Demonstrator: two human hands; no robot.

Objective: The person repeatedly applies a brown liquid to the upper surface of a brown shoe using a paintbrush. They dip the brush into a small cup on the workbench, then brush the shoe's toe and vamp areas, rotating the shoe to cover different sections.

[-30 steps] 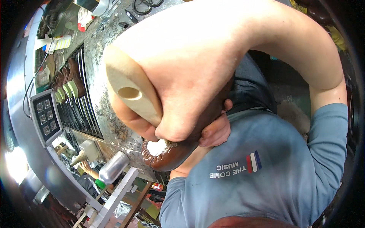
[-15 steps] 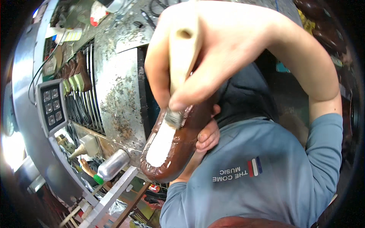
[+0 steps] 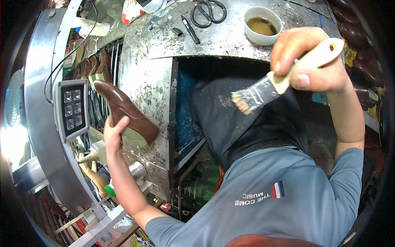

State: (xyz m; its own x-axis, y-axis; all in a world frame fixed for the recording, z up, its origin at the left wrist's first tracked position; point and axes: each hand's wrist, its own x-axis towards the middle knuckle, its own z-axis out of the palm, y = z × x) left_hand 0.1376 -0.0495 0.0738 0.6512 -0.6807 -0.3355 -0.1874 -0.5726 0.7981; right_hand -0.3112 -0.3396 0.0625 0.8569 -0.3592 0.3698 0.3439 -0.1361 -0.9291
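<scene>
- My left hand [image 3: 113,128] is closed around the brown shoe [image 3: 125,112], fingers wrapped over its side near the heel end, and the shoe lies tilted against the speckled metal bench front [image 3: 150,88], just beside the wire rack [image 3: 95,103] where other brown shoes stand
- To set it down well, I judge it best to keep the sole side off the other shoes and lower it toe first into a free slot
- My left arm reaches far out to the left, elbow low, wrist bent upward
- My right hand [image 3: 306,61] is clenched on the pale wooden handle of the flat brush [image 3: 284,80], thumb pressed on top
- The bristles point down and left, clear of everything, over my dark apron [image 3: 251,131]
- The white bowl of brownish glue [image 3: 262,25] sits on the bench top just above the brush hand, near the scissors [image 3: 210,10]
- I'd keep the brush raised so nothing drips on the apron
</scene>
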